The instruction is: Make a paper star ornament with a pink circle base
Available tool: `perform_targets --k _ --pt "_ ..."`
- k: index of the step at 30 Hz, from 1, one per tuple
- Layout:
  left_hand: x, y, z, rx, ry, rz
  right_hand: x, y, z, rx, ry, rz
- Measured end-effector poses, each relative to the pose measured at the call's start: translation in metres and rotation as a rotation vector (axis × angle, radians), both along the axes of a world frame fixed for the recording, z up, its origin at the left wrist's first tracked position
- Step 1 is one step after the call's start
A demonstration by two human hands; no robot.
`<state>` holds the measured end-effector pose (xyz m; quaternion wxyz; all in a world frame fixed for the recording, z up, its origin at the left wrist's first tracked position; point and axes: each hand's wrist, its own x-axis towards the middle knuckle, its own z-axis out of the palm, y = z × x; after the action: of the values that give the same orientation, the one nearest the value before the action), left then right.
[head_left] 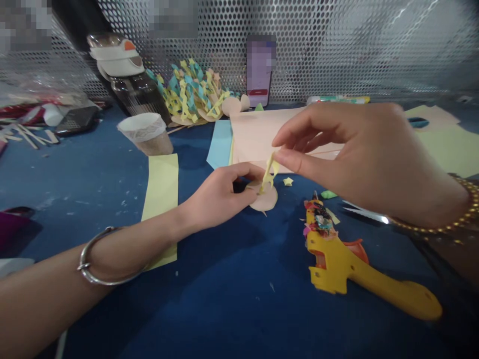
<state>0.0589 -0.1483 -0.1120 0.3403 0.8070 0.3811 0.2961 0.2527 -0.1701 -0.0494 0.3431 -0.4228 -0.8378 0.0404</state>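
My right hand point(337, 144) pinches the top of a curled yellow paper strip point(268, 174) between thumb and forefinger. The strip's lower end meets a round pale paper disc point(265, 200) lying on the blue table. At the disc's left edge, my left hand point(228, 194) has its thumb and fingers closed on the rim. A small yellow paper star point(288, 182) lies just right of the disc. Below my right hand rests a yellow glue gun point(348, 264), its nozzle end coated with paper scraps. Scissors point(364, 213) lie partly under my right wrist.
A yellow paper sheet point(160, 184) lies under my left forearm. Behind it stand a paper cup point(147, 133) and a dark bottle point(136, 94). Curled paper decorations point(194, 94), pink sheets point(254, 129) and a phone point(259, 75) line the back, against a perforated metal panel point(355, 50).
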Motion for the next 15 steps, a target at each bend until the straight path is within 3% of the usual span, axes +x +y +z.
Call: perform_targets --k 7,15 --pt "0.0 -0.001 0.0 -0.038 -0.036 0.023 0.008 -0.005 0.01 0.143 -0.029 -0.091" --pt "0.001 -0.001 -0.001 -0.023 -0.081 0.156 0.029 -0.027 0.003 0.102 -0.007 -0.131"
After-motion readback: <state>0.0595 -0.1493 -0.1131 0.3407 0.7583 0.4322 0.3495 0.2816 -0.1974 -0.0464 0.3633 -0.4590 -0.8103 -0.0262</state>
